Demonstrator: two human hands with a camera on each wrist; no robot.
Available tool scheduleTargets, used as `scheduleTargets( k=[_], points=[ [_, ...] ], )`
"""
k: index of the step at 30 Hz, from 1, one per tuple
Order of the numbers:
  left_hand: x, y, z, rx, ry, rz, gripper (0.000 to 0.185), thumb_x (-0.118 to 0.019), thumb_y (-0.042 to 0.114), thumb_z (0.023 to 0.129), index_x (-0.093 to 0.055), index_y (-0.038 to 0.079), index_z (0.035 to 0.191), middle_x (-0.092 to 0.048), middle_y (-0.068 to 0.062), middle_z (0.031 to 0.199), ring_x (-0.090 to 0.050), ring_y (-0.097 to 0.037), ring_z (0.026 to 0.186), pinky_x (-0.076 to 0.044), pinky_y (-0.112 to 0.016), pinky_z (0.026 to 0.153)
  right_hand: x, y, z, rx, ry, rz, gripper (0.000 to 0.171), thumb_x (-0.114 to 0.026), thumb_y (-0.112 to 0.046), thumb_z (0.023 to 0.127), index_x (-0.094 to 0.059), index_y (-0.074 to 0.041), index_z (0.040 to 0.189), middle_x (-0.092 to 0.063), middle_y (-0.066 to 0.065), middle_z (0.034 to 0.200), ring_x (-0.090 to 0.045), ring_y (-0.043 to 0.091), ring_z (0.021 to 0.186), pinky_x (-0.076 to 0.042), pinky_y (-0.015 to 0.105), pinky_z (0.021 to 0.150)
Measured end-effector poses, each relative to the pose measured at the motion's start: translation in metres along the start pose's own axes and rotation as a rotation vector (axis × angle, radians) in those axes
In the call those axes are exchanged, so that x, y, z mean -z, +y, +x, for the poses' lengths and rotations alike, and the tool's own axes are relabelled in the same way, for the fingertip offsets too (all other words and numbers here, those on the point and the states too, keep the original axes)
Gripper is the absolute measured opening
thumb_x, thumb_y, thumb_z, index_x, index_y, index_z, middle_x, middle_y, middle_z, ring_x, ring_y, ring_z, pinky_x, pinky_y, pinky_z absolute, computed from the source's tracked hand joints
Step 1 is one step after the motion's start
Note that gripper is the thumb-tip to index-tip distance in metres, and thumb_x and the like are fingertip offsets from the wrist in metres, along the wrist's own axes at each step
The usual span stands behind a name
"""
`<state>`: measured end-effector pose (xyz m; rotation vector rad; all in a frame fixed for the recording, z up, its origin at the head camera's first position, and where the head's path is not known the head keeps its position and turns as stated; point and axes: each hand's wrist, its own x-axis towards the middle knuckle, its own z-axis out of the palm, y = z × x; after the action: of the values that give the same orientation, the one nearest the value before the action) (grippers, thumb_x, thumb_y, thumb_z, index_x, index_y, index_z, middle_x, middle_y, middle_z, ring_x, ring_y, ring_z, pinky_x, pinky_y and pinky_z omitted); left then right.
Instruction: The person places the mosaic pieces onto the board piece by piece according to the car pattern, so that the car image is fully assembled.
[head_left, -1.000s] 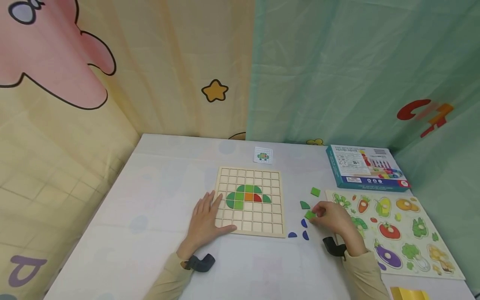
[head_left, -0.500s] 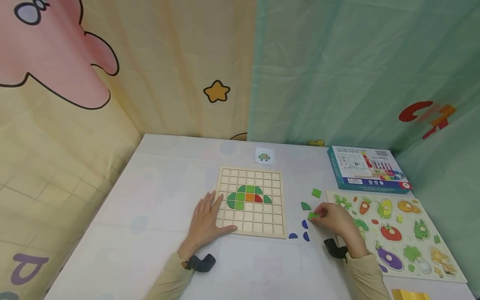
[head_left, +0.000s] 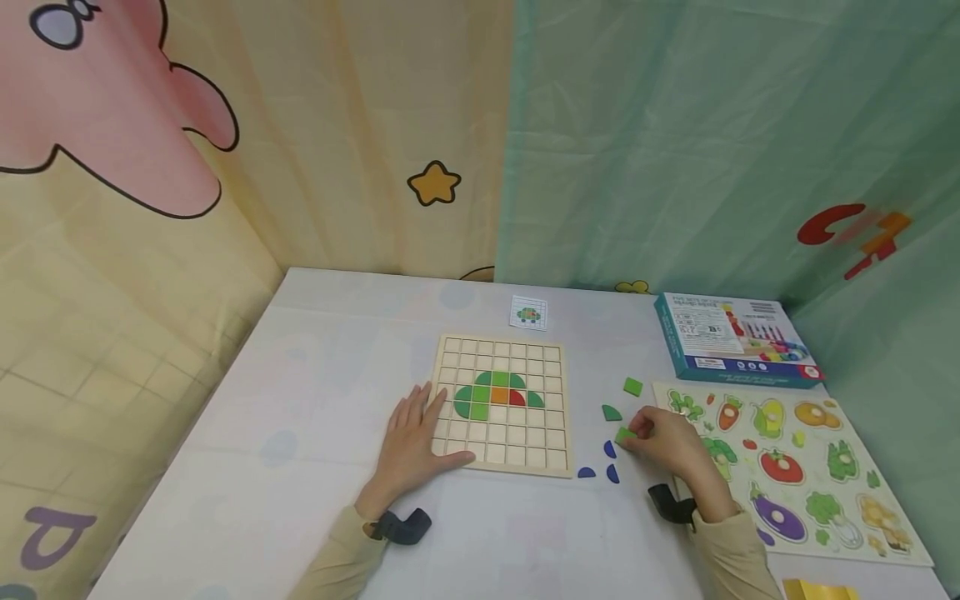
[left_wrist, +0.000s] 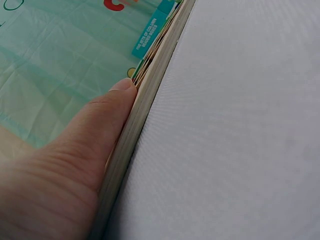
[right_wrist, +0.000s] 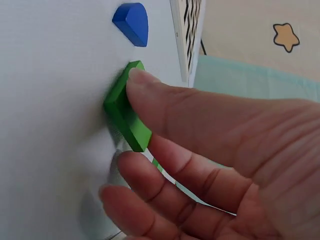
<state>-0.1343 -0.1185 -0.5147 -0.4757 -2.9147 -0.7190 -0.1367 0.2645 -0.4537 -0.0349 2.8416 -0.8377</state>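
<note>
My left hand (head_left: pixel 411 446) lies flat, fingers spread, on the grid board's (head_left: pixel 501 403) left edge. Right of the board, on the tabletop (head_left: pixel 300 417), my right hand (head_left: pixel 671 442) pinches a green square tile (head_left: pixel 624 433) beside blue pieces (head_left: pixel 609 448).

Small print is showing on the teal box (head_left: pixel 735 340) at the table's far right edge, but it is staying too blurred to read.

The left hand (head_left: pixel 411 450) lies flat on the lower left corner of the wooden grid board (head_left: pixel 501 405); the right hand (head_left: pixel 670 442) pinches a green square tile (head_left: pixel 624 434) near three blue pieces (head_left: pixel 600 467), beside the vegetable puzzle (head_left: pixel 795 467)
</note>
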Motion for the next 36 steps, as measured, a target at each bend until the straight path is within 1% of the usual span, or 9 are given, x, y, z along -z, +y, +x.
scheduleTargets(
  k=[3, 11, 16, 19, 23, 29, 32, 36],
  points=[
    [-0.001, -0.001, 0.000, -0.003, 0.005, 0.004, 0.107, -0.070, 0.066, 0.070, -0.028, 0.007, 0.149, -0.019, -0.018, 0.154, -0.008, -0.031, 0.142, -0.008, -0.046, 0.113, -0.002, 0.000, -0.002, -0.004, 0.021, 0.018, 0.022, -0.079, -0.015, 0.076, -0.061, -0.005, 0.084, -0.054, 0.003, 0.074, -0.048, 0.020, 0.068, -0.039, 0.031, 0.058],
    [0.001, 0.001, 0.001, 0.006, 0.001, -0.006, 0.108, -0.071, 0.065, 0.070, -0.027, 0.007, 0.150, -0.019, -0.018, 0.154, -0.007, -0.031, 0.142, -0.008, -0.047, 0.113, -0.005, 0.001, -0.007, 0.052, 0.077, 0.077, 0.020, -0.078, -0.012, 0.077, -0.061, -0.006, 0.084, -0.057, 0.002, 0.075, -0.050, 0.019, 0.067, -0.043, 0.030, 0.057],
    [0.001, 0.001, 0.001, 0.006, 0.000, -0.002, 0.107, -0.070, 0.065, 0.070, -0.027, 0.007, 0.150, -0.019, -0.018, 0.154, -0.007, -0.031, 0.142, -0.008, -0.047, 0.113, -0.009, -0.009, -0.004, 0.123, 0.160, 0.118, 0.016, -0.076, -0.008, 0.080, -0.064, -0.004, 0.090, -0.057, 0.001, 0.075, -0.049, 0.017, 0.065, -0.041, 0.026, 0.052],
    [0.000, 0.000, 0.001, 0.006, -0.003, 0.007, 0.108, -0.069, 0.066, 0.070, -0.027, 0.007, 0.150, -0.018, -0.018, 0.154, -0.006, -0.031, 0.142, -0.007, -0.047, 0.113, -0.016, -0.020, 0.002, 0.180, 0.182, 0.149, 0.015, -0.076, -0.006, 0.079, -0.065, -0.003, 0.089, -0.057, 0.000, 0.074, -0.048, 0.015, 0.062, -0.040, 0.024, 0.049],
    [-0.001, -0.001, 0.001, 0.006, -0.004, 0.012, 0.108, -0.069, 0.067, 0.070, -0.027, 0.007, 0.150, -0.018, -0.017, 0.154, -0.007, -0.031, 0.142, -0.008, -0.047, 0.113, -0.028, -0.039, 0.012, 0.233, 0.154, 0.160, 0.014, -0.078, -0.006, 0.077, -0.066, -0.007, 0.084, -0.058, -0.002, 0.072, -0.048, 0.013, 0.058, -0.040, 0.024, 0.047],
    [0.000, -0.001, 0.000, 0.006, 0.002, 0.011, 0.108, -0.069, 0.066, 0.070, -0.028, 0.007, 0.150, -0.019, -0.018, 0.154, -0.007, -0.031, 0.142, -0.008, -0.047, 0.113, -0.048, -0.075, 0.027, 0.278, 0.074, 0.158, 0.014, -0.080, -0.010, 0.076, -0.067, -0.013, 0.078, -0.057, -0.007, 0.069, -0.046, 0.012, 0.057, -0.037, 0.025, 0.049],
    [0.000, 0.000, 0.001, 0.004, -0.001, 0.012, 0.108, -0.069, 0.067, 0.070, -0.027, 0.007, 0.150, -0.018, -0.017, 0.154, -0.007, -0.031, 0.142, -0.008, -0.047, 0.113, -0.056, -0.092, 0.032, 0.297, 0.050, 0.153, 0.011, -0.079, -0.011, 0.077, -0.068, -0.014, 0.077, -0.058, -0.008, 0.068, -0.045, 0.011, 0.056, -0.037, 0.026, 0.050],
    [0.001, 0.000, 0.001, 0.001, -0.001, 0.011, 0.107, -0.068, 0.067, 0.070, -0.027, 0.007, 0.150, -0.019, -0.018, 0.154, -0.007, -0.031, 0.142, -0.008, -0.047, 0.113, -0.066, -0.109, 0.039, 0.322, 0.040, 0.130, 0.007, -0.077, -0.012, 0.080, -0.071, -0.014, 0.078, -0.061, -0.010, 0.071, -0.046, 0.009, 0.056, -0.039, 0.026, 0.052]
  ],
)
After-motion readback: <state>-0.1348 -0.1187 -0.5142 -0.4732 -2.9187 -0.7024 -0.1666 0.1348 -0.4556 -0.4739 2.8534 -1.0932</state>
